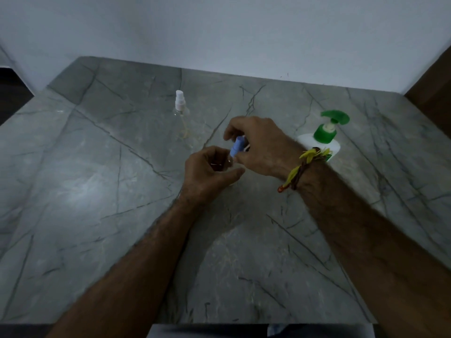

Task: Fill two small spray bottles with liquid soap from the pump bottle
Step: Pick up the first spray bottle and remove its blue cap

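Our left hand [210, 170] grips a clear bottle [230, 164]; our right [256, 145] pinches its blue cap [236, 147]. Both bottles look unfilled; the pump [324, 135] stands untouched.

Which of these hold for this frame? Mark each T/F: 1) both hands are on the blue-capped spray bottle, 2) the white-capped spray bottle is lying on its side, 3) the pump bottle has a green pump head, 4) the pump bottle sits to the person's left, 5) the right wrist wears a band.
1) True. The left hand grips the body of the blue-capped spray bottle; the right hand pinches its cap.
2) False. The white-capped spray bottle stands upright on the marble counter.
3) True. The pump bottle has a green pump head.
4) False. It stands on the right, behind the right wrist.
5) True. A yellow and brown wristband.
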